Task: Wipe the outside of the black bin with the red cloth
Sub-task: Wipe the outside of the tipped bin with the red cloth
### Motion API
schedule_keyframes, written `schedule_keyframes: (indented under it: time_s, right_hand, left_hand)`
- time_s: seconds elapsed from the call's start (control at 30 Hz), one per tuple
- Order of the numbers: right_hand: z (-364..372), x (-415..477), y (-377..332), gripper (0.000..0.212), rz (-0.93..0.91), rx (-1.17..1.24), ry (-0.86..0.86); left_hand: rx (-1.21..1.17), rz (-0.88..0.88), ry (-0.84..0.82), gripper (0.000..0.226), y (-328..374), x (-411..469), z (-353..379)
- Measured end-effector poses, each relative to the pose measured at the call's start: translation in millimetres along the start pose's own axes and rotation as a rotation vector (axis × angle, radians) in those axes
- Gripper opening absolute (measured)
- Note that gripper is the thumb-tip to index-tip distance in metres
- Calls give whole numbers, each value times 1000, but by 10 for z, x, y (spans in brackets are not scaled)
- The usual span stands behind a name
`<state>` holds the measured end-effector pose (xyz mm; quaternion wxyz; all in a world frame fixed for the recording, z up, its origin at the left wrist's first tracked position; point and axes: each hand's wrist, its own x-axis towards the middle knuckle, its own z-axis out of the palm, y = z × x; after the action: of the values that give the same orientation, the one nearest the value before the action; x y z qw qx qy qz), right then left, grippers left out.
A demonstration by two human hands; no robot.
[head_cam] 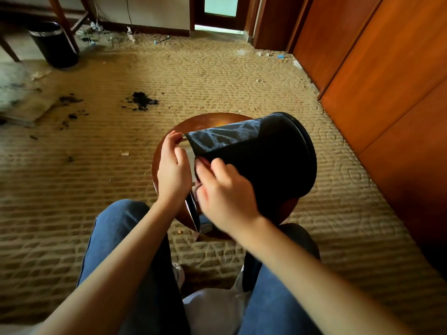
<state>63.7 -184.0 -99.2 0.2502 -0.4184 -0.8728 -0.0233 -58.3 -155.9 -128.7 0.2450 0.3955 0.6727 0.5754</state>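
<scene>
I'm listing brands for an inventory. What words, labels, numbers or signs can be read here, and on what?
No readable text anywhere in this view.
Round black plastic bin: no label shows on its side.
Small red cloth under the right hand: no print shows.
Tiny white mark on the dark carpet stain: too small to read.
</scene>
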Motion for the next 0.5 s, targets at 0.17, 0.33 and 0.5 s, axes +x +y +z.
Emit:
schedule_keyframes:
  time_s: [0.17,0.33,0.5]
  right_hand:
    - [-385,55,1174,43,375,-190,36]
    - [-227,104,878,43,444,-193,84]
    - [-9,29,-28,43,-21,91,-30]
  left_hand:
    - [-14,8,-1,51,10,-56,9]
    - [-31,-15,9,42,17,-44,37]
    - [-1,22,-1,41,-34,55,5]
